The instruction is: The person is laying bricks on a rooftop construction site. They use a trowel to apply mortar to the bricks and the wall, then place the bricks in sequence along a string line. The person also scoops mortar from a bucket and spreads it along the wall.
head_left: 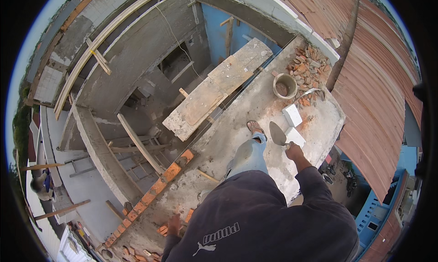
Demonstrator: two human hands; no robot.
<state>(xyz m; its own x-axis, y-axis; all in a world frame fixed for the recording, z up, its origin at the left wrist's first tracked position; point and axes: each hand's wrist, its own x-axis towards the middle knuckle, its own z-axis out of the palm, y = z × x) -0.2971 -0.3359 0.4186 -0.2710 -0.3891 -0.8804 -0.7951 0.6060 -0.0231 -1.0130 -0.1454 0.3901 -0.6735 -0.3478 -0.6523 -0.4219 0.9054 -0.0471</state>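
Observation:
My right hand (294, 151) is closed round the handle of a pointed trowel (276, 133), whose grey blade reaches out over the concrete slab. Just beyond it lie two white blocks (292, 115). My left hand (174, 224) hangs low at my left side, beside broken orange brick pieces (162, 229). Its fingers look loosely apart, and I see nothing in them. A row of orange bricks (156, 187) runs along the slab's left edge, with mortar around it. Farther off stands a round bucket (285, 86) with some grey material in it.
A heap of brick rubble (310, 70) lies past the bucket. Left of the slab's edge, the floor drops into an unfinished room, with a plank platform (219, 88) across it. Rusty corrugated roofing (369, 88) borders the right. Another person (42, 185) is at far left.

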